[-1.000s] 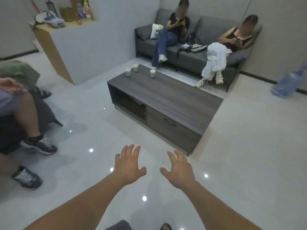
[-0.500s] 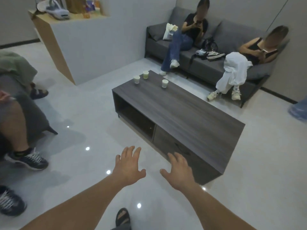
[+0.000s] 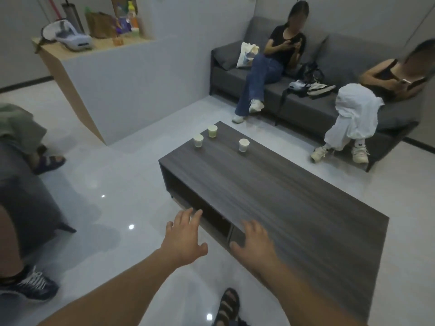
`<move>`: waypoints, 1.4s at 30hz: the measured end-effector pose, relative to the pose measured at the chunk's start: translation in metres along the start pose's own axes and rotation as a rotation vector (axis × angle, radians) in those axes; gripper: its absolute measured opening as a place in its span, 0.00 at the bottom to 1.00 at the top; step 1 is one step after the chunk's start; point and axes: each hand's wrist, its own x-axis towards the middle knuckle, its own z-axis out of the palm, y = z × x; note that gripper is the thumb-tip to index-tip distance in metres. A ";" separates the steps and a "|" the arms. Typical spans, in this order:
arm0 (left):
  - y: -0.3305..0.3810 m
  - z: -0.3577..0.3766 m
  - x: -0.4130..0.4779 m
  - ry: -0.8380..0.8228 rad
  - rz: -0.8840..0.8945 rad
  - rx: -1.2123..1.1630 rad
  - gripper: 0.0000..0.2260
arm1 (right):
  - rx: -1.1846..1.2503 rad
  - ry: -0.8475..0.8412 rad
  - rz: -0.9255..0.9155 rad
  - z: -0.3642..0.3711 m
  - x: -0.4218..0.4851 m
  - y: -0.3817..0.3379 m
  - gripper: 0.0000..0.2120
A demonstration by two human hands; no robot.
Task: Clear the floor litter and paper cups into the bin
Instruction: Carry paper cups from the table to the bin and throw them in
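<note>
Three paper cups stand upright at the far left end of the dark wooden coffee table: one on the left, a greenish one behind it, and one to the right. My left hand is stretched out, fingers spread, over the floor by the table's near edge. My right hand is likewise spread and empty, over the table's near edge. Both are far short of the cups. No bin or floor litter shows.
Two people sit on a grey sofa behind the table. A seated person's legs and shoes are at the left. A white counter with clutter stands at back left. My sandalled foot is on the glossy floor.
The view has come closer to the coffee table, which now sits larger and nearer. My right hand now hangs over the table's near edge. Both hands stay spread and empty.
</note>
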 end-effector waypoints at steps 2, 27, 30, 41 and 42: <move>-0.002 -0.014 0.031 -0.011 -0.016 0.006 0.42 | -0.002 -0.011 -0.027 -0.015 0.041 -0.011 0.38; -0.119 -0.116 0.414 -0.204 0.143 -0.029 0.43 | 0.050 -0.111 0.244 -0.061 0.383 -0.112 0.39; -0.118 -0.116 0.452 -0.242 0.177 -0.031 0.43 | 0.058 -0.141 0.296 -0.057 0.417 -0.107 0.39; -0.078 -0.064 0.650 -0.352 0.248 -0.029 0.42 | 0.102 -0.060 0.407 -0.062 0.622 -0.041 0.36; -0.072 -0.055 0.669 -0.351 0.252 -0.040 0.42 | 0.097 -0.039 0.412 -0.061 0.639 -0.031 0.35</move>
